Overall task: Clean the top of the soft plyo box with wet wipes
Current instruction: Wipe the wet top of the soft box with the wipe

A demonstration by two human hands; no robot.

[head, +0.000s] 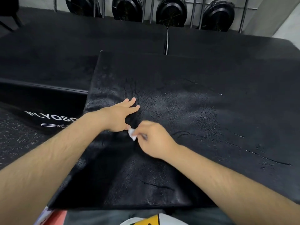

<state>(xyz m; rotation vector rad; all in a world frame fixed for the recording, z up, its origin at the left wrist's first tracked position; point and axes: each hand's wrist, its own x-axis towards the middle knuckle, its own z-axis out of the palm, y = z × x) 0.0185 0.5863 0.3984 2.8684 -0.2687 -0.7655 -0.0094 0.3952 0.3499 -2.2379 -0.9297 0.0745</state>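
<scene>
1. The left hand [120, 116] lies flat on the box [203, 103] with its fingers straight, likely to steady the soft top for wiping.
2. The right hand [154, 138] pinches a small bunched white wipe [132, 133] against the top, just beside the left thumb; this hand is blurred.
3. The box sits right in front of the person. Its black top is cracked and creased, with a sheen in the middle, perhaps damp.

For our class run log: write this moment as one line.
left hand: flat on plyo box top | right hand: pinches wet wipe beside it
</scene>
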